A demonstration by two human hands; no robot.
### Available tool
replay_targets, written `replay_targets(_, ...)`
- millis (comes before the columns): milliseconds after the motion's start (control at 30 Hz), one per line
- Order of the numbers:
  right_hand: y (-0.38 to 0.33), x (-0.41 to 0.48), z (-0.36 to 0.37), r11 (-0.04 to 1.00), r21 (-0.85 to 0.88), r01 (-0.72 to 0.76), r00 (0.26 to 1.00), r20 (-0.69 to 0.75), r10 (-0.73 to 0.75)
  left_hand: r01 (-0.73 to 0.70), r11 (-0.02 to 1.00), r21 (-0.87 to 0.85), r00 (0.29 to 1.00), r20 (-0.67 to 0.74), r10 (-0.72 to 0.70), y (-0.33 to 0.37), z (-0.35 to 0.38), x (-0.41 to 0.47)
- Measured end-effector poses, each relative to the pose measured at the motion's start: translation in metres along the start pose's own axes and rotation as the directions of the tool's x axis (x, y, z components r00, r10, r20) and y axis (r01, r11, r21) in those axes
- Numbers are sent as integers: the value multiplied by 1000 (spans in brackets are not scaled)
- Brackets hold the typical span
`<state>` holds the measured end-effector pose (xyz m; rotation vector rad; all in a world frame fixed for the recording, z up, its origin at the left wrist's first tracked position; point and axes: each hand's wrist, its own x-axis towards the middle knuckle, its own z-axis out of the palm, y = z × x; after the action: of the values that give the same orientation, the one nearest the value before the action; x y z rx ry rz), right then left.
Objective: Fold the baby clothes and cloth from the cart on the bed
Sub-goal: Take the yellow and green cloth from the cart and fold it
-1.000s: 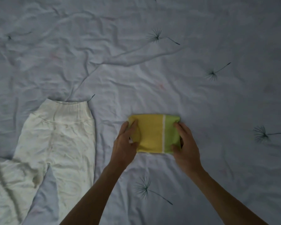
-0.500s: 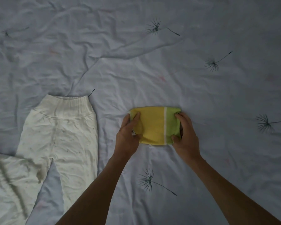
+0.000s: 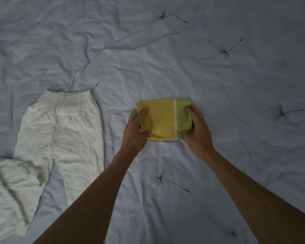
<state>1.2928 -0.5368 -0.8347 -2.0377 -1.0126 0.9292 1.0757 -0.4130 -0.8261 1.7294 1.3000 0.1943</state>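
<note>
A pale blue-grey bedsheet [image 3: 253, 147] fills the view, wrinkled, with long creases running across its upper left. Dark dandelion-seed prints [image 3: 158, 176] are scattered well apart over it, with faint pinkish marks [image 3: 170, 69] between them.

The small folded yellow-and-green cloth [image 3: 165, 120] lies in the middle of the wrinkled pale blue bed sheet [image 3: 218, 81]. The left hand [image 3: 136, 131] holds its left end, and the right hand [image 3: 199, 132] holds its right end. The cream cotton baby trousers [image 3: 60, 138] lie flat, well apart to the left.
</note>
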Motion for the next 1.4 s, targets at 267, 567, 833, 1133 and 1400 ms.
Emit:
replay_targets(267,3,-6,-7,1000,3,9,998,54,-10,-12,1000,-29,999,35,13,0,-5,-12)
replay_targets(567,5,-29,-12,993,116,34,997,-67,-26,57,979,-198,997,-37,-66,1,-12,-41)
replay_targets(833,-28,-52,-25,784,532,-320,901,-83,425,280,620,-733,920,22,-391,20,-32,-67)
replay_targets(1133,-49,-69,-46,501,733,-460,775,56,629,397,254,-882,779,177,-602,44,-47,-90)
replay_targets(1400,-94,-122,-51,616,674,-407,832,-4,555,386,469,-794,816,57,-575,81,-44,-140)
